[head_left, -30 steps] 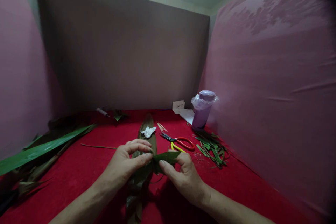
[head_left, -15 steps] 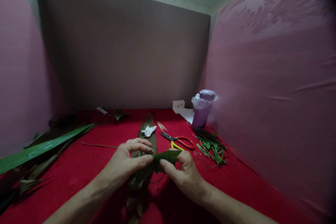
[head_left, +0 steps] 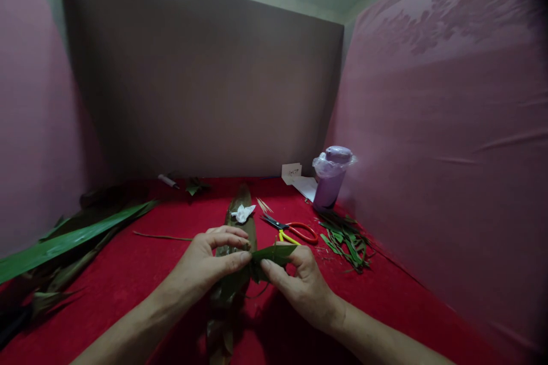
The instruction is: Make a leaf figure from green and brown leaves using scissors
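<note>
Both hands meet over the red table [head_left: 128, 274], pinching a folded green leaf piece [head_left: 274, 254]. My left hand [head_left: 209, 265] grips its left end between thumb and fingers. My right hand [head_left: 299, 285] holds the right part, thumb on top. Beneath them lies a long brown dried leaf [head_left: 233, 291], running away from me. On its far part rests a small crumpled white scrap [head_left: 242, 214].
Scissors with red and yellow handles [head_left: 291, 231] lie right of the hands, beside a pile of green leaf trimmings [head_left: 346, 239]. A purple cup wrapped in plastic [head_left: 330, 179] and white paper [head_left: 299, 179] stand behind. Long green leaves [head_left: 64, 242] lie at the left. Fabric walls enclose the table.
</note>
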The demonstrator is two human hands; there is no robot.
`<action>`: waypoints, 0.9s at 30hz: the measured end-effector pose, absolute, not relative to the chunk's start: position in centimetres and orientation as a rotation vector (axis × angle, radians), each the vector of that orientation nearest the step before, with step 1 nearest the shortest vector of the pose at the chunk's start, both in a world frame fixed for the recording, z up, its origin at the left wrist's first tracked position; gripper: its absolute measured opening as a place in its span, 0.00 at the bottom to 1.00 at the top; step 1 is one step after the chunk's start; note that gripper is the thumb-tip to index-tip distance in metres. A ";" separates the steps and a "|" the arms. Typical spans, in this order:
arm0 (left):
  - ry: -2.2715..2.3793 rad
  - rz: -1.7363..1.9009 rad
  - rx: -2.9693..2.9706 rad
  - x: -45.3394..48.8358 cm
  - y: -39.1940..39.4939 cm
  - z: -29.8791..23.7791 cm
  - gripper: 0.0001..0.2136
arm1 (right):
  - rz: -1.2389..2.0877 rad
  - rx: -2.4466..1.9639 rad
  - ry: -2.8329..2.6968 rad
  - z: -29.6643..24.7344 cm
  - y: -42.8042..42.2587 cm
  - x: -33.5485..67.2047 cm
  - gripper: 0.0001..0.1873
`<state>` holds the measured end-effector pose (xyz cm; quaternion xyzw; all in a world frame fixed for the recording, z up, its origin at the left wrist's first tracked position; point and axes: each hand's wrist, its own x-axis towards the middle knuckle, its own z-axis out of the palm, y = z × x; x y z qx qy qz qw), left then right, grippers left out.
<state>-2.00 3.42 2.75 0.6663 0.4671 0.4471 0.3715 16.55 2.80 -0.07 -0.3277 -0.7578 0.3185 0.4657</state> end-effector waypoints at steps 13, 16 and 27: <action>1.203 1.147 1.684 -2.0 3.1 2.8 0.04 | 0.775 -0.801 -1.856 0.1 2.8 16.6 0.10; 1.197 1.145 1.694 -2.0 3.0 2.9 0.04 | 0.774 -0.794 -1.857 0.1 2.8 16.6 0.10; 1.199 1.140 1.653 -1.9 2.7 3.0 0.04 | 0.797 -0.817 -1.856 -0.1 2.8 16.5 0.11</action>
